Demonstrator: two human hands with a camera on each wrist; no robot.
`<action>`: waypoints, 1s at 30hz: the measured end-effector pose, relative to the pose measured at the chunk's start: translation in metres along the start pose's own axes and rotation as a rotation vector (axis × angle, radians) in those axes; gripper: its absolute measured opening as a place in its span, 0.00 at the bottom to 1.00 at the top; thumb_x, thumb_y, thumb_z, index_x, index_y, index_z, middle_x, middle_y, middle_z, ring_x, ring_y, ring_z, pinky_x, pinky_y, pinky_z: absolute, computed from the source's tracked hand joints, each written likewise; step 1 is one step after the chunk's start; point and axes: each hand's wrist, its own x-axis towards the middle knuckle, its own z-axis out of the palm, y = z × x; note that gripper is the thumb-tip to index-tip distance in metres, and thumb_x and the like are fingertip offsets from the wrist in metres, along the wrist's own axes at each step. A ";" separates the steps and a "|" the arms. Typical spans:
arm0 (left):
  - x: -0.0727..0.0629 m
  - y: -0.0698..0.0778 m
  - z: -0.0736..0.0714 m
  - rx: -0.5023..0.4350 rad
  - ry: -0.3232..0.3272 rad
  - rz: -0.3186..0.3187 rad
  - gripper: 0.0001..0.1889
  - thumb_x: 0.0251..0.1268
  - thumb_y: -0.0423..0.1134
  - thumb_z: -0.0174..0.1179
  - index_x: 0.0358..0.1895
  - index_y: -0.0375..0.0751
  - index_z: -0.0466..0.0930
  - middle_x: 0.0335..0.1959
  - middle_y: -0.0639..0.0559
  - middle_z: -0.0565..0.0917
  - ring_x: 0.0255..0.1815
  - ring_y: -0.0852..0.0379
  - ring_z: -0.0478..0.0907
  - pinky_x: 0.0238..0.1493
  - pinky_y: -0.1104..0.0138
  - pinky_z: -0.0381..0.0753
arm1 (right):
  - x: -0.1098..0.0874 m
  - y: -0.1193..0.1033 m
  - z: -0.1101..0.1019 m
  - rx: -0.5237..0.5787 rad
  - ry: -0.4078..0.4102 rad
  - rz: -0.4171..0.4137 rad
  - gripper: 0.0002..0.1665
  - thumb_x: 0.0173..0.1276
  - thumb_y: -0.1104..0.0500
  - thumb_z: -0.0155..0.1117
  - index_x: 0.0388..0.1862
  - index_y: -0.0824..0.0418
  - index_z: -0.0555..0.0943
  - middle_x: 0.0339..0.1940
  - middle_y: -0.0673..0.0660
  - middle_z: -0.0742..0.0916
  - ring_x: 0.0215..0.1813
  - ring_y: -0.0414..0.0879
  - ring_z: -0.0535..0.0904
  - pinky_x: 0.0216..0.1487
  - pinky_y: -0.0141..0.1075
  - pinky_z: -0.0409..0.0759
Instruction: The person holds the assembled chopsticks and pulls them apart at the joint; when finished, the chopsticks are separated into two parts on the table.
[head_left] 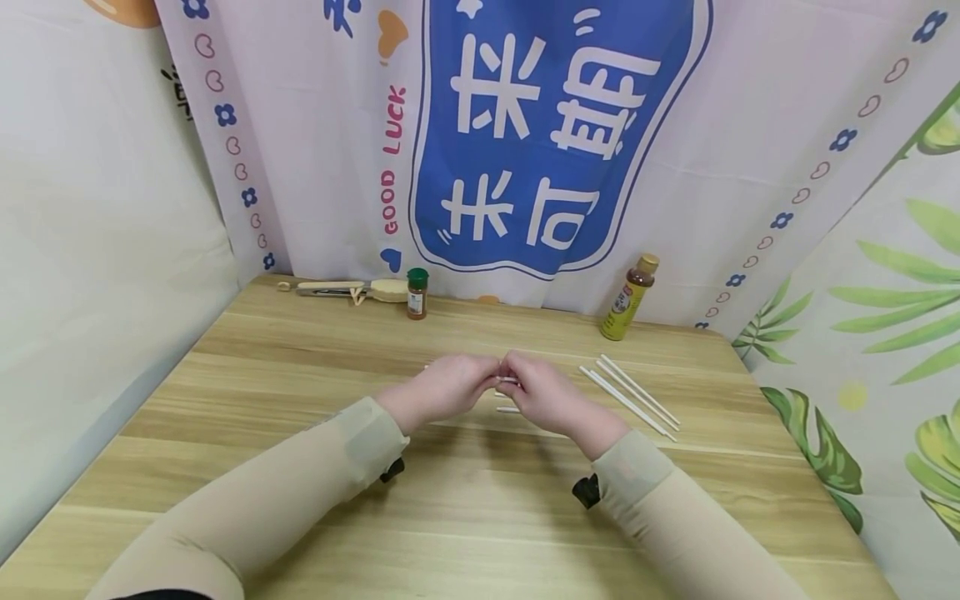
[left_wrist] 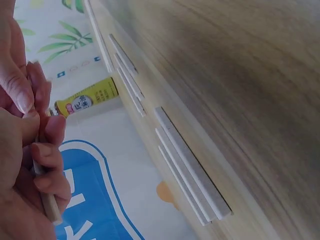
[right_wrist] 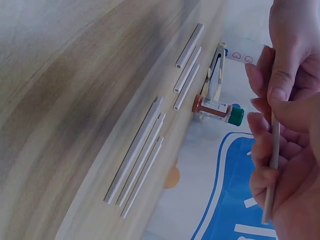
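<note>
In the head view my left hand (head_left: 457,385) and right hand (head_left: 547,396) meet above the middle of the table. Both grip one thin white stick (right_wrist: 270,200), their thumbs close together along it. The left wrist view has my left hand (left_wrist: 22,175) with fingers curled round one end of the stick. My right hand (right_wrist: 295,165) curls round the other end in the right wrist view. The fingers hide the stick's middle. Beneath the hands lie two groups of three loose white sticks (right_wrist: 134,152), some with narrowed tips.
Several longer white sticks (head_left: 630,400) lie right of the hands. A yellow-labelled bottle (head_left: 628,298) stands at the back right. A green-capped jar (head_left: 417,293) and a bundle of utensils (head_left: 330,288) are at the back left, before a printed curtain (head_left: 337,167).
</note>
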 end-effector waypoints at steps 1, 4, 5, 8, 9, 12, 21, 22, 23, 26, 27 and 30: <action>0.000 0.000 0.000 -0.010 -0.016 -0.002 0.07 0.76 0.37 0.54 0.46 0.42 0.81 0.43 0.51 0.86 0.43 0.55 0.83 0.46 0.61 0.81 | 0.000 0.000 0.000 -0.007 -0.009 0.000 0.03 0.71 0.61 0.65 0.38 0.58 0.78 0.35 0.49 0.84 0.36 0.41 0.80 0.38 0.37 0.78; 0.000 0.000 -0.002 -0.036 -0.058 -0.003 0.08 0.77 0.38 0.53 0.46 0.41 0.82 0.43 0.51 0.86 0.44 0.56 0.83 0.48 0.61 0.80 | 0.000 -0.001 -0.001 -0.026 -0.028 -0.013 0.03 0.72 0.60 0.64 0.36 0.58 0.80 0.31 0.48 0.84 0.33 0.39 0.78 0.36 0.36 0.77; 0.000 0.000 -0.003 -0.043 -0.072 -0.005 0.09 0.77 0.38 0.53 0.46 0.41 0.82 0.42 0.51 0.85 0.44 0.57 0.82 0.48 0.62 0.80 | -0.001 0.000 -0.002 -0.025 -0.033 -0.018 0.04 0.72 0.60 0.64 0.35 0.58 0.80 0.30 0.47 0.83 0.32 0.39 0.77 0.35 0.36 0.77; 0.001 0.001 -0.004 -0.066 -0.097 -0.009 0.10 0.78 0.39 0.51 0.46 0.42 0.83 0.42 0.53 0.85 0.44 0.59 0.82 0.49 0.63 0.79 | -0.001 0.000 -0.003 -0.011 -0.032 -0.035 0.05 0.72 0.62 0.63 0.34 0.59 0.82 0.28 0.46 0.82 0.29 0.38 0.75 0.32 0.35 0.75; 0.001 0.001 -0.005 -0.079 -0.101 -0.012 0.10 0.78 0.39 0.51 0.47 0.43 0.83 0.42 0.53 0.85 0.44 0.59 0.82 0.49 0.63 0.79 | -0.001 0.000 -0.004 0.000 -0.030 -0.040 0.05 0.72 0.63 0.63 0.34 0.60 0.82 0.28 0.46 0.82 0.29 0.39 0.74 0.32 0.36 0.75; 0.000 0.001 -0.011 -0.144 -0.137 -0.042 0.12 0.79 0.40 0.49 0.48 0.44 0.83 0.42 0.54 0.85 0.43 0.60 0.82 0.48 0.64 0.79 | -0.002 0.002 -0.006 0.038 -0.026 -0.059 0.05 0.72 0.65 0.61 0.36 0.61 0.84 0.31 0.49 0.85 0.32 0.40 0.78 0.35 0.36 0.77; -0.014 -0.024 -0.033 -0.260 -0.121 -0.189 0.11 0.77 0.35 0.52 0.52 0.38 0.83 0.45 0.49 0.86 0.49 0.51 0.82 0.53 0.58 0.78 | -0.012 0.019 -0.030 0.119 0.019 0.113 0.09 0.74 0.66 0.59 0.47 0.65 0.85 0.30 0.54 0.85 0.31 0.44 0.78 0.34 0.40 0.77; -0.015 -0.027 -0.034 -0.266 -0.118 -0.204 0.12 0.77 0.36 0.53 0.52 0.38 0.83 0.46 0.49 0.86 0.50 0.51 0.82 0.54 0.58 0.78 | -0.011 0.020 -0.032 0.123 0.015 0.131 0.09 0.75 0.65 0.58 0.47 0.66 0.84 0.28 0.53 0.83 0.29 0.44 0.76 0.32 0.40 0.76; -0.015 -0.030 -0.034 -0.262 -0.116 -0.214 0.12 0.77 0.37 0.53 0.53 0.38 0.83 0.47 0.49 0.85 0.51 0.51 0.81 0.55 0.57 0.77 | -0.010 0.022 -0.032 0.126 0.012 0.147 0.09 0.76 0.64 0.57 0.47 0.66 0.83 0.26 0.53 0.82 0.27 0.44 0.74 0.30 0.40 0.75; -0.013 -0.040 -0.032 -0.240 -0.118 -0.269 0.15 0.77 0.38 0.53 0.59 0.40 0.81 0.55 0.48 0.83 0.57 0.52 0.79 0.60 0.57 0.74 | -0.005 0.028 -0.031 0.126 0.026 0.176 0.07 0.76 0.61 0.57 0.43 0.64 0.80 0.25 0.52 0.81 0.26 0.44 0.75 0.29 0.39 0.75; -0.012 -0.043 -0.031 -0.233 -0.126 -0.290 0.16 0.77 0.38 0.52 0.61 0.40 0.79 0.57 0.48 0.82 0.59 0.51 0.77 0.61 0.57 0.73 | -0.003 0.030 -0.029 0.124 0.032 0.191 0.07 0.76 0.59 0.58 0.42 0.62 0.80 0.26 0.52 0.82 0.26 0.44 0.75 0.28 0.39 0.75; -0.006 -0.052 -0.026 -0.234 -0.160 -0.350 0.18 0.79 0.35 0.47 0.66 0.39 0.74 0.57 0.44 0.81 0.56 0.51 0.78 0.61 0.56 0.73 | 0.005 0.036 -0.025 0.082 0.032 0.221 0.07 0.75 0.57 0.59 0.41 0.59 0.82 0.29 0.51 0.83 0.29 0.45 0.77 0.31 0.40 0.76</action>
